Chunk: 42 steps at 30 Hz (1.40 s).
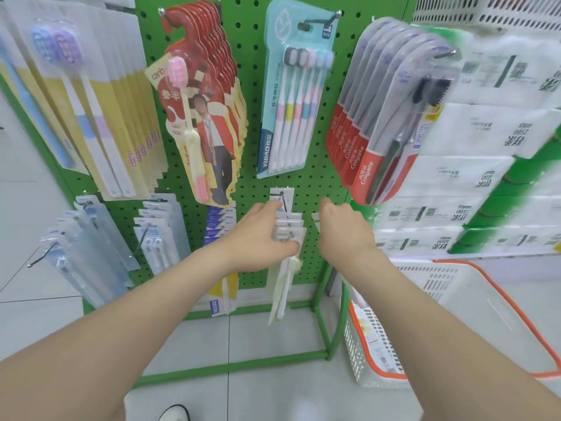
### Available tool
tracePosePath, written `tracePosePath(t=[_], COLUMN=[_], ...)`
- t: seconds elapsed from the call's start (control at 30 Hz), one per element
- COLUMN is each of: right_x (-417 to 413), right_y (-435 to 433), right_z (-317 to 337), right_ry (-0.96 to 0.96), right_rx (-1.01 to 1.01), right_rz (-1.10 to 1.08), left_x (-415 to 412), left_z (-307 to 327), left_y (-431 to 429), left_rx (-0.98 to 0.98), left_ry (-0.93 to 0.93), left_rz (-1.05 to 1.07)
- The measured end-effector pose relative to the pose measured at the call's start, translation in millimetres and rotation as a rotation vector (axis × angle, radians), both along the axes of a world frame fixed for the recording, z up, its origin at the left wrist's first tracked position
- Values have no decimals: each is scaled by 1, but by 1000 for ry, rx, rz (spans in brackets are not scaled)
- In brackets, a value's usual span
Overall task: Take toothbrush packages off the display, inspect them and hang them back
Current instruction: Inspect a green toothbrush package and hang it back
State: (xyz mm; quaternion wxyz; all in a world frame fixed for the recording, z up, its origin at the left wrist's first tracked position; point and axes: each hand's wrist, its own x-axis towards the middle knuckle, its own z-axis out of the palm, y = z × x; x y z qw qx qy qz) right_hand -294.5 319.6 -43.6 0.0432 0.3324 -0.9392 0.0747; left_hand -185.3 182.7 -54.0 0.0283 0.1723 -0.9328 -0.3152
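Toothbrush packages (288,229) hung on a low hook (282,197) on the green pegboard (249,41). The left hand (261,238) had its grip closed round them. The right hand (343,229) was just beside, fingers curled; I could not tell if its grip held anything.

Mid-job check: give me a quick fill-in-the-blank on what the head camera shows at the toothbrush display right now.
1. The left hand grips a stack of packages hanging on a hook of the ____ pegboard.
2. The red-based packs at the upper right carry the brand name ____.
3. The white basket at the right has an ____ rim.

Missing words: green; Colgate; orange.
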Motion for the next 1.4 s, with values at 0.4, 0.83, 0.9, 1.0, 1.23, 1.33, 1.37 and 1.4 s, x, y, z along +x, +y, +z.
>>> tracePosePath(t=[0.4,0.83,0.9,1.0,1.23,1.33,1.37,1.4], right_x=[-39,-33,-34,-38,-42,-46,-47,-49], right_y=[-25,-39,-39,-42,-62,-67,-69,-72], right_z=[-24,-25,-22,-21,-24,-26,-26,-27], right_ry=[-102,-331,-415,-513,-396,-418,-430,-430], right_rx=[-390,-417,-433,-532,-597,-577,-576,-569], right_rz=[103,168,148,107,23,38,37,35], left_x=[-18,-18,-18,-18,-21,-22,-22,-22], left_z=[-19,-33,-31,-31,-32,-33,-33,-34], left_y=[-17,-22,-21,-20,-18,-16,-17,-17], left_rx=[124,195,171,129,148,157,153,147], left_ry=[84,86,79,57,54,59,59,59], left_rz=[13,20,9,-17,-31,-33,-35,-37])
